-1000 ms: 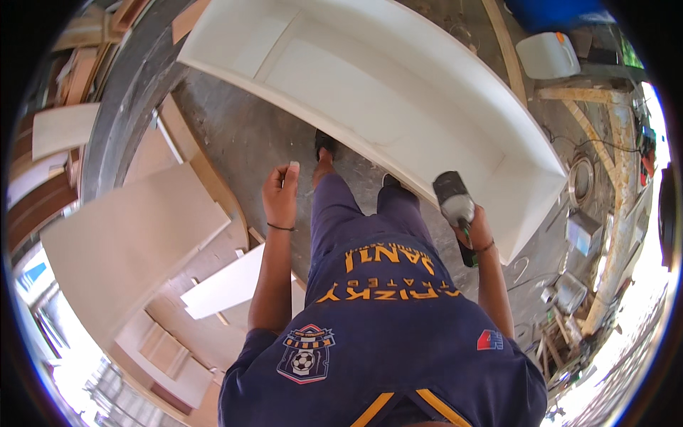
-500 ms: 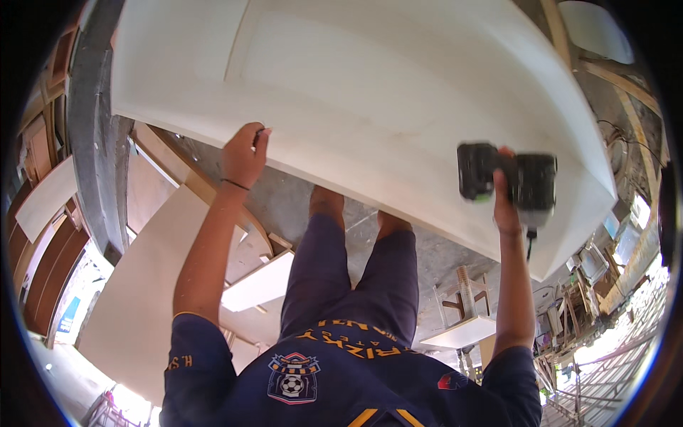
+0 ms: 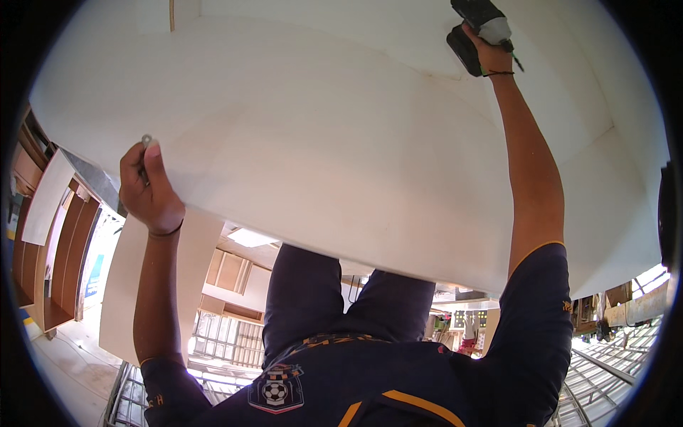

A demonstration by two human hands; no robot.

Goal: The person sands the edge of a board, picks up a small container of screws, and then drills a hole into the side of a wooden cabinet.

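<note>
My left hand [image 3: 152, 191] is closed at the left, its thumb and fingers pinching a small metal piece with a round, shiny end [image 3: 146, 139]. The rest of that piece is mostly hidden by the fingers, and its kind is not plain. At the upper right my right hand [image 3: 492, 60] wraps round the handle of a black and grey cordless drill [image 3: 494, 28]. A thin dark bit or cord sticks out from the drill on the right. Both hands are over a large white panel [image 3: 320, 156], which spans the view in front of my body.
A thin wooden edge [image 3: 171, 16] shows on the panel at the upper left. Brown shelf-like boards [image 3: 65, 267] and a pale board [image 3: 122, 285] stand at the left. Metal lattice [image 3: 605, 377] lies at the lower right, near stacked timber [image 3: 619, 295].
My right hand has moved up and away with the drill. My left hand has shifted left, and its small metal piece now shows. My body leans closer over the white panel.
</note>
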